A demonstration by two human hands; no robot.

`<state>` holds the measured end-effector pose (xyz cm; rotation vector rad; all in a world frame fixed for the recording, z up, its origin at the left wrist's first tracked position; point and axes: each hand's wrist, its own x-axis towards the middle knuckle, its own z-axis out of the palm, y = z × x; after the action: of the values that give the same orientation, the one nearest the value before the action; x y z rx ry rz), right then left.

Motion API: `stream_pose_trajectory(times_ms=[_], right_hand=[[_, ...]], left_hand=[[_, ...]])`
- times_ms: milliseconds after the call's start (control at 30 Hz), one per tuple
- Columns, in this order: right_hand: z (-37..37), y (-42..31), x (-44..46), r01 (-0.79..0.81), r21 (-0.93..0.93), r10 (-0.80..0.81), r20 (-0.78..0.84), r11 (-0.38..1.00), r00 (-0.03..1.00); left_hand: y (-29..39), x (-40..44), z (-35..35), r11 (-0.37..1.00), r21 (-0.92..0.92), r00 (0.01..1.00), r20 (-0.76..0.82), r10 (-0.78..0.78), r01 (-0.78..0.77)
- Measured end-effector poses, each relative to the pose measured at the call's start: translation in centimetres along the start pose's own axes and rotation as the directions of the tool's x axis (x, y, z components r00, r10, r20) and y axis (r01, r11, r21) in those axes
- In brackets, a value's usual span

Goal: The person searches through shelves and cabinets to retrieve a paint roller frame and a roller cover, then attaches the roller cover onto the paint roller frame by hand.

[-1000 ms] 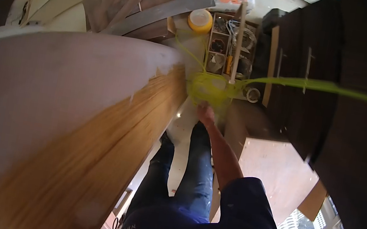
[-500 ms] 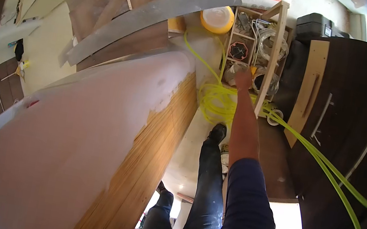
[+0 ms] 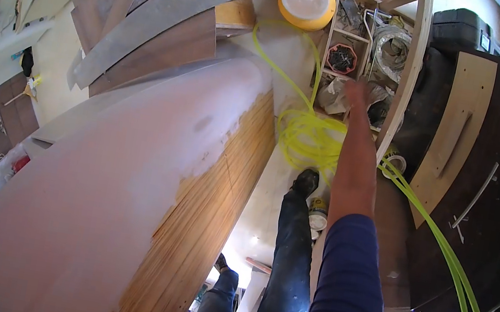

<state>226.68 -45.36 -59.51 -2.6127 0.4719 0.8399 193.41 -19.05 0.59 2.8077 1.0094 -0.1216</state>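
My right hand [image 3: 357, 93] reaches into a wooden compartment box [image 3: 329, 47], over the front part of it. Its fingers are too small and dim to make out, so what they touch is unclear. Beside the hand lies a crumpled plastic bag [image 3: 334, 96]. Farther back in the box are a red-rimmed container of dark small pieces [image 3: 341, 59] and a coil of wire [image 3: 389, 52]. A yellow-green hose [image 3: 309, 141] is coiled on the floor just below the box. My left hand is out of view.
A long panel [image 3: 103, 164], part pale coating and part bare wood, fills the left side. A yellow bucket [image 3: 306, 4] stands behind the hose. Dark cabinets [image 3: 494, 197] and a black case [image 3: 461, 31] are at the right. Cans [image 3: 317, 215] stand near my foot.
My right hand moved from above the coiled hose to the compartment box and stays over it. The view has shifted, bringing the box and bucket nearer. The hose coil lies on the floor.
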Motion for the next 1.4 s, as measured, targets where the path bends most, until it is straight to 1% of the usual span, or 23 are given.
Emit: stream_pose_trajectory(times_ms=[100, 200, 300, 400, 500, 600, 667, 700, 800, 900, 1000, 1100, 1200, 1267, 1333, 1400], right_hand=[[-1.1, -0.2, -0.9, 0.041, -0.007, -0.042, -0.099, 0.999, 0.994], [-1.1, -0.9, -1.7, -0.002, 0.073, 0.013, -0.161, 0.997, 0.987], [-1.6, -1.5, -2.0, 0.113, 0.032, -0.112, -0.031, 0.993, 0.993], [-2.5, -2.0, -2.0, 0.125, -0.186, -0.106, 0.106, 0.975, 0.989], [-2.1, -2.1, -2.4, 0.143, -0.21, -0.137, 0.044, 0.967, 0.99], [-0.8, -0.7, -2.3, 0.19, -0.213, -0.205, -0.049, 0.958, 0.978], [-0.4, -0.5, -2.5, 0.202, -0.191, -0.209, -0.018, 0.961, 0.978], [-0.6, -1.1, -2.7, 0.212, -0.176, -0.216, -0.007, 0.961, 0.976], [-1.7, -2.4, -3.7, 0.116, -0.034, -0.113, 0.082, 0.993, 0.99], [-2.2, -2.9, -4.8, 0.041, 0.09, -0.043, 0.02, 0.995, 0.999], [-3.0, -3.2, -5.8, 0.06, 0.194, -0.054, -0.035, 0.979, 0.998], [-3.9, -3.9, -8.4, 0.061, 0.268, -0.057, -0.022, 0.962, 0.998], [-4.2, -4.1, -13.1, 0.126, 0.395, -0.078, -0.134, 0.91, 0.988], [-4.2, -4.5, -16.5, 0.148, 0.505, -0.05, -0.203, 0.85, 0.978], [-3.3, -3.8, -19.9, 0.137, 0.466, -0.024, -0.24, 0.874, 0.97], [-4.3, -3.2, -24.1, 0.032, 0.59, 0.01, -0.067, 0.807, 0.998]], left_hand=[[0.1, 0.1, -0.1, 1.0, -0.005, 1.0, 0.006, 0.006, -0.006], [0.2, 0.3, -0.4, 1.0, -0.008, 1.0, -0.003, 0.022, -0.022], [0.2, 0.4, -0.7, 1.0, -0.009, 1.0, -0.01, 0.026, -0.026], [0.3, 0.6, -0.7, 0.999, -0.008, 0.999, -0.004, 0.034, -0.034], [0.2, 0.8, -0.3, 0.999, -0.006, 0.999, -0.004, 0.041, -0.041], [0.2, 1.0, 0.1, 0.999, -0.003, 0.999, 0.013, 0.039, -0.039], [0.2, 1.1, 0.1, 0.999, -0.004, 0.999, 0.02, 0.036, -0.036], [0.2, 1.1, 0.3, 0.999, -0.006, 0.999, 0.022, 0.041, -0.041], [0.2, 1.2, 0.0, 0.999, -0.009, 0.999, 0.019, 0.041, -0.04], [0.2, 0.9, -0.5, 0.999, -0.011, 0.999, 0.02, 0.048, -0.047], [0.3, 0.5, -1.4, 0.998, -0.027, 0.998, 0.019, 0.054, -0.054], [0.2, -0.3, -3.1, 0.997, -0.051, 0.998, 0.009, 0.065, -0.064], [0.3, -1.3, -4.8, 0.994, -0.08, 0.997, -0.02, 0.077, -0.079], [0.1, -2.2, -6.3, 0.991, -0.098, 0.995, -0.043, 0.086, -0.089], [0.1, -3.2, -7.8, 0.988, -0.114, 0.992, -0.069, 0.101, -0.108], [-0.1, -4.4, -9.3, 0.983, -0.132, 0.988, -0.1, 0.114, -0.127]])
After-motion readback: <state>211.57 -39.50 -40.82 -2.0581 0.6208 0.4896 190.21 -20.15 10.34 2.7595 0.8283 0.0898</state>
